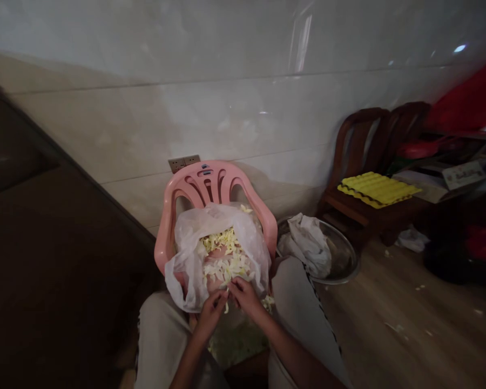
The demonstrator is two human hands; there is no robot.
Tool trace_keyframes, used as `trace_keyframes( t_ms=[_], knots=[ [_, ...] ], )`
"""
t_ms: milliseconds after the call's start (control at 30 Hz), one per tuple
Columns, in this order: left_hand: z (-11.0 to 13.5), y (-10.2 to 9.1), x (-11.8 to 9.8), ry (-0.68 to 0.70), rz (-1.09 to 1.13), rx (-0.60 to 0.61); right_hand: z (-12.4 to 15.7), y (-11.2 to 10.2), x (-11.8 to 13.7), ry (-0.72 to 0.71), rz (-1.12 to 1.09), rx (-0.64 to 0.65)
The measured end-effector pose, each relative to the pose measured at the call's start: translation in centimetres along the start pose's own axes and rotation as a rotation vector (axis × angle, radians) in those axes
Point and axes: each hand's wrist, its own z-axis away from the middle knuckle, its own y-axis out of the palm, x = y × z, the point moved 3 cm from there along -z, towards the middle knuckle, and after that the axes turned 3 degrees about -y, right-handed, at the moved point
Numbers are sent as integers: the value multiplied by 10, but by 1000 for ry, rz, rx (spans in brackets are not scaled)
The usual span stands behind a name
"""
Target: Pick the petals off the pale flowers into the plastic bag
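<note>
A clear plastic bag [188, 259] lies open on a pink plastic chair [210, 183] in front of me, filled with several pale yellow-white plant pieces [222, 259]. Both hands meet at the bag's near edge. My left hand [211, 313] and my right hand [245, 297] have their fingers pinched together on one small pale piece [227, 294]. More pale pieces lie below my hands, between my knees [235, 340].
A metal basin [342, 259] holding a crumpled white bag [305, 243] stands right of the chair. Dark wooden chairs at the right carry a yellow egg tray [376, 189] and clutter. A dark cabinet fills the left. Tiled wall behind; wooden floor with scattered scraps.
</note>
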Motion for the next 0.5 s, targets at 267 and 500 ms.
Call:
trace_keyframes(
  t_ms=[267,500],
  knots=[
    [-1,1,-1,28,19,17,0,3,-6,54,-78,10],
    [-1,0,7,-34,38,5,-1,0,-5,29,-99,4]
  ],
)
